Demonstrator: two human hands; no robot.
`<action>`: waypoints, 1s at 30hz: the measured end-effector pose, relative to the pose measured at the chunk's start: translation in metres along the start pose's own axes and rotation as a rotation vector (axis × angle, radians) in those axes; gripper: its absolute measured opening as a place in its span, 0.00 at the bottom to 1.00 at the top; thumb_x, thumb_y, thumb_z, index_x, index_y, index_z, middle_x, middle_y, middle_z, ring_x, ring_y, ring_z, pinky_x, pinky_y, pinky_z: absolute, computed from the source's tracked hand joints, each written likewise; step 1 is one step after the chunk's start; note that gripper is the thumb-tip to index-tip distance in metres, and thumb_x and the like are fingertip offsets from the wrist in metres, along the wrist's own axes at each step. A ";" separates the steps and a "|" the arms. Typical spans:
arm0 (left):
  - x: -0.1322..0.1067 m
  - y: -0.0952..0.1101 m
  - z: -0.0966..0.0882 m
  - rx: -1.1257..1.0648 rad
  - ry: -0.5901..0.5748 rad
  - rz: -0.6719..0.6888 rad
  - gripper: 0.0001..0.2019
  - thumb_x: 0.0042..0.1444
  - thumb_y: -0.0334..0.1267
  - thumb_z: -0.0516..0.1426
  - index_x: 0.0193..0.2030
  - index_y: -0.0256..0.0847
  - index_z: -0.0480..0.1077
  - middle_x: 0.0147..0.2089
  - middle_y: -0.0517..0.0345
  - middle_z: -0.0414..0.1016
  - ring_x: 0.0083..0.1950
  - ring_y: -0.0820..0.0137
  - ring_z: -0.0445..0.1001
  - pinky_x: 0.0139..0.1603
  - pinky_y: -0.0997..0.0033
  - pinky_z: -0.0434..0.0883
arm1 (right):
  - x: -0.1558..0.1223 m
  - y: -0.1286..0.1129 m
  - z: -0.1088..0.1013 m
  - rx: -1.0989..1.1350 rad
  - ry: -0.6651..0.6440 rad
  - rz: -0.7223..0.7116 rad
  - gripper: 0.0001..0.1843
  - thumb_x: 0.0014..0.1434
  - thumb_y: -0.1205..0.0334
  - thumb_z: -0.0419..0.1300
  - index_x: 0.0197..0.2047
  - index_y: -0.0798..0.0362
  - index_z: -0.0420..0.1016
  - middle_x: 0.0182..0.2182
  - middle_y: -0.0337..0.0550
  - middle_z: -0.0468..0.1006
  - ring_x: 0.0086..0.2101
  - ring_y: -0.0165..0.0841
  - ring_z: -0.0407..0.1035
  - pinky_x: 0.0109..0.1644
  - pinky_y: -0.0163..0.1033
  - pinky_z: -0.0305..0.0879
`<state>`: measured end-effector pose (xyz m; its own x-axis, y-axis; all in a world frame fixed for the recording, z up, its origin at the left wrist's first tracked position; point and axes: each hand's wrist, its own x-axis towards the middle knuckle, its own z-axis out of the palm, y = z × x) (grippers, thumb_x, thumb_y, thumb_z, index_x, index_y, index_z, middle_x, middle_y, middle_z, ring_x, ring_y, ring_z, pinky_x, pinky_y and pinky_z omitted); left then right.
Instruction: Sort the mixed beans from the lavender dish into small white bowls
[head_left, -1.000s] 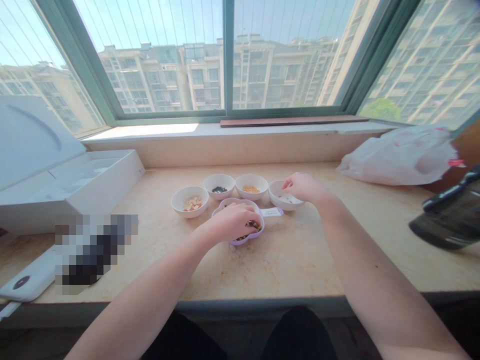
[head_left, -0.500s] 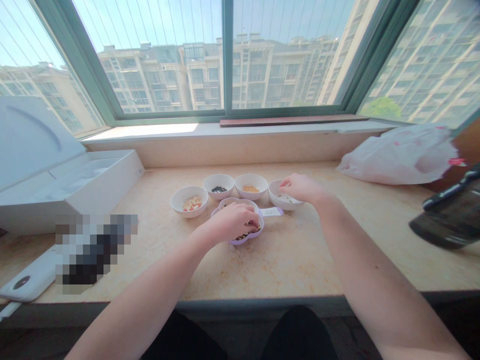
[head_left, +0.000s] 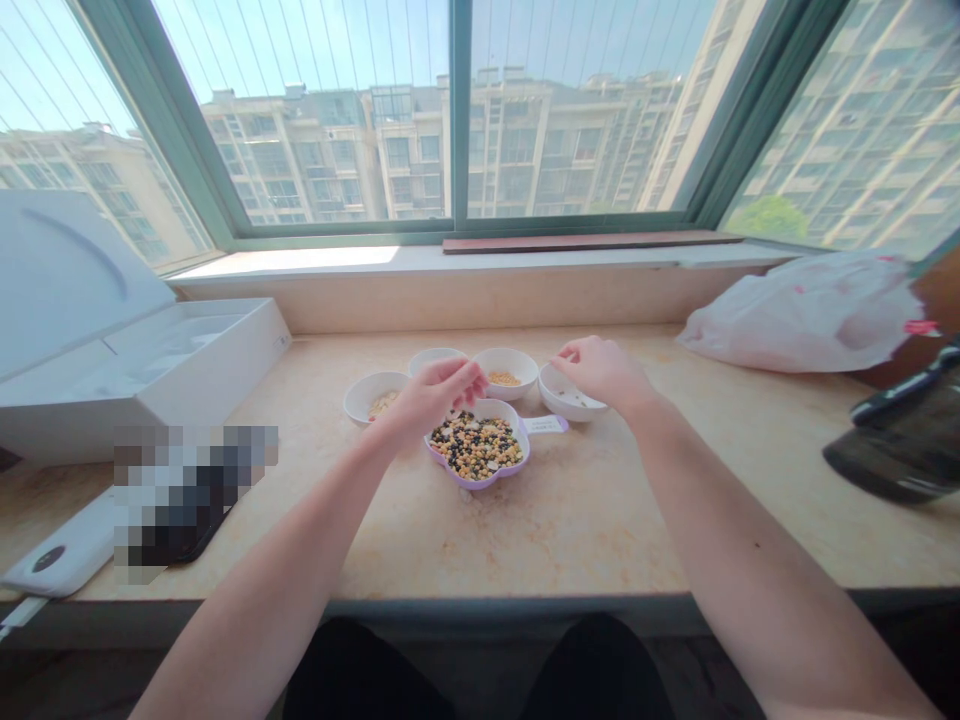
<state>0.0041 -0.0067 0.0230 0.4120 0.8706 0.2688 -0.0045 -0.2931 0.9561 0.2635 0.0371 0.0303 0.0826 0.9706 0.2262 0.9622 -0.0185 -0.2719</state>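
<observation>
A purple dish (head_left: 480, 476) full of mixed dark and yellow beans sits mid-counter. Behind it stand several small white bowls: one with pale and red pieces (head_left: 363, 397), one largely hidden (head_left: 427, 357), one with yellow grains (head_left: 508, 365), and one at the right (head_left: 561, 398). My left hand (head_left: 433, 392) hovers above the dish's far left edge, fingers pinched together on something too small to name. My right hand (head_left: 600, 366) is over the right bowl, fingertips pinched together too.
An open white box (head_left: 142, 375) stands at the left, with a white device (head_left: 64, 555) near the front edge. A white plastic bag (head_left: 802, 310) and a dark container (head_left: 896, 440) lie at the right. The window sill (head_left: 465, 262) runs behind.
My left hand has lifted out of the purple dish and moved back toward the bowls, uncovering the beans. My right hand stays over the right bowl.
</observation>
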 end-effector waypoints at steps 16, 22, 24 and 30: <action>0.002 0.007 -0.013 -0.880 0.149 -0.067 0.08 0.60 0.37 0.64 0.35 0.40 0.69 0.24 0.69 0.60 0.24 0.79 0.62 0.28 0.77 0.62 | -0.034 -0.045 0.024 0.292 -0.058 -0.416 0.12 0.66 0.56 0.61 0.38 0.51 0.84 0.30 0.42 0.83 0.30 0.34 0.73 0.35 0.38 0.60; 0.007 -0.010 -0.010 -0.287 0.246 0.100 0.11 0.53 0.40 0.68 0.34 0.40 0.71 0.25 0.67 0.64 0.25 0.78 0.60 0.29 0.77 0.59 | -0.040 -0.051 0.031 0.354 -0.206 -0.582 0.10 0.65 0.60 0.61 0.38 0.52 0.84 0.31 0.42 0.82 0.31 0.32 0.72 0.36 0.37 0.60; 0.007 -0.015 -0.008 0.079 0.291 0.190 0.07 0.54 0.38 0.67 0.34 0.41 0.73 0.25 0.65 0.66 0.27 0.76 0.62 0.31 0.75 0.60 | -0.039 -0.050 0.031 0.351 -0.195 -0.571 0.09 0.64 0.60 0.62 0.38 0.52 0.84 0.31 0.42 0.82 0.31 0.32 0.72 0.36 0.37 0.59; 0.003 -0.022 -0.010 0.759 0.243 0.380 0.05 0.62 0.35 0.60 0.35 0.43 0.77 0.30 0.61 0.71 0.34 0.71 0.68 0.42 0.70 0.65 | -0.038 -0.049 0.029 0.373 -0.193 -0.562 0.10 0.64 0.60 0.61 0.37 0.50 0.84 0.29 0.40 0.82 0.30 0.33 0.72 0.36 0.37 0.61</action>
<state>-0.0031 0.0063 0.0042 0.2997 0.6956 0.6530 0.5401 -0.6879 0.4849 0.2058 0.0077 0.0077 -0.4819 0.8349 0.2659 0.6892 0.5486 -0.4733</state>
